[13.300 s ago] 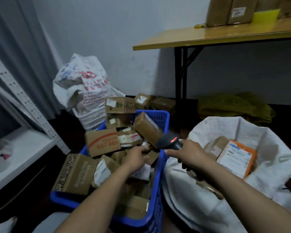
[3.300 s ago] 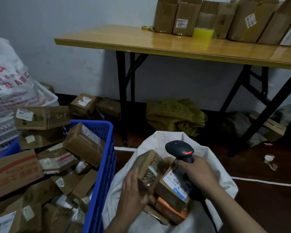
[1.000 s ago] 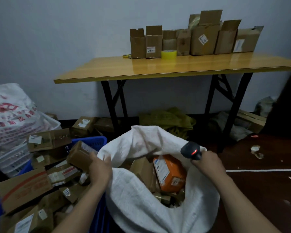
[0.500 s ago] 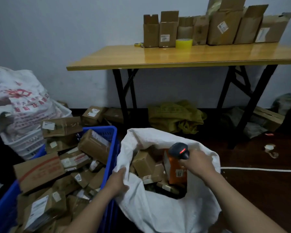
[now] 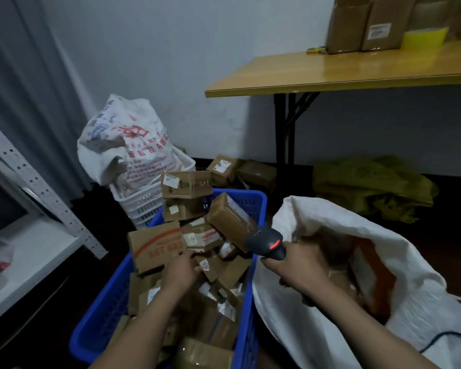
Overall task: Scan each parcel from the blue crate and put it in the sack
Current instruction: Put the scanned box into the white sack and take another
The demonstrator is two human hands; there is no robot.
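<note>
The blue crate point(image 5: 104, 318) stands low in the middle, heaped with brown cardboard parcels; a large one with red print point(image 5: 155, 243) lies on top. My left hand point(image 5: 180, 271) reaches down into the heap beside that box, its fingertips hidden among small parcels. My right hand point(image 5: 294, 266) grips a black barcode scanner point(image 5: 266, 242) with its red light lit, held over the gap between crate and sack. The white sack point(image 5: 330, 217) gapes open on the right, with an orange parcel point(image 5: 370, 272) and brown ones inside.
A printed white bag point(image 5: 128, 145) sits in a white basket point(image 5: 141, 203) behind the crate. Grey metal shelving point(image 5: 27, 254) stands at left. At back right is a wooden table point(image 5: 357, 73) carrying boxes and yellow tape point(image 5: 425, 38). Olive cloth point(image 5: 370, 187) and loose boxes point(image 5: 224, 169) lie on the floor.
My left hand let go of the sack's rim and moved left into the crate. My view swung left. The scanner moved from over the sack's mouth toward the crate.
</note>
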